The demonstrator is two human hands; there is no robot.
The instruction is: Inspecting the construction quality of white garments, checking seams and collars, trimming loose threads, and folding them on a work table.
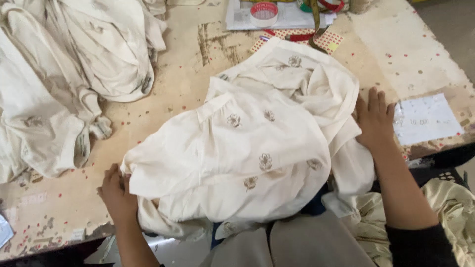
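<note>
- Worn and scuffed, the beige wooden worktable (188,74) is flecked with small red dots and fills most of the view from above.
- At its near edge lies a crumpled cream cotton garment with brown embroidered flowers (257,148), bunched in loose folds, its lower part hanging over the table's edge toward the person's lap.
- The left hand (116,193) sits at the garment's near-left corner, fingers curled onto the cloth's edge; whether it pinches the fabric or only presses on it, I cannot tell.
- The right hand (374,118) lies flat against the garment's right side, fingers straight and close together, palm down on the cloth and table.
- Just to the right of that hand rests a small white paper slip (428,118), near the table's right edge.
- Beyond the garment, at the far edge, a red-rimmed roll of tape (263,13) sits on white papers (292,20), with a red-patterned card (326,39) just below them.
- Well apart on the left, a heap of similar cream garments (64,69) covers the table's far-left corner.
- Shiny pale-gold fabric (450,207) lies below the table at the lower right.
</note>
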